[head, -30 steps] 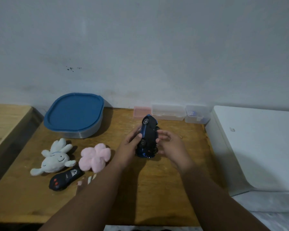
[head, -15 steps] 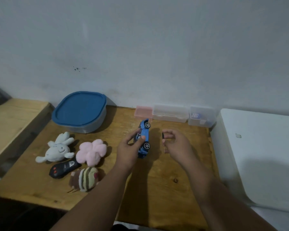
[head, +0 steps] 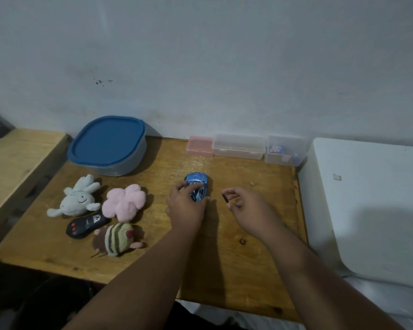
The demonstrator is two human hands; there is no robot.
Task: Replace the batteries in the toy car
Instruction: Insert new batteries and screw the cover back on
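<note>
The blue toy car [head: 198, 185] stands on its wheels on the wooden table [head: 224, 253], nose pointing at the wall. My left hand [head: 185, 208] lies over its rear half, fingers wrapped around the body. Just to the right, my right hand [head: 246, 207] hovers above the table and pinches a small dark piece [head: 225, 199] between thumb and forefinger; what that piece is cannot be told. A black remote control [head: 86, 225] lies at the left among the plush toys.
A blue-lidded container [head: 107, 145] stands back left. Three small plastic boxes, pink [head: 200, 146], clear [head: 239, 146] and clear with contents [head: 285, 151], line the wall. Plush toys white [head: 78, 197], pink [head: 124, 202], striped [head: 116, 239] lie left. A white appliance [head: 372, 206] borders the right.
The car went from belly-up in both hands, to on its side, to upright on the table under my left hand. My right hand came away holding a small dark piece.
</note>
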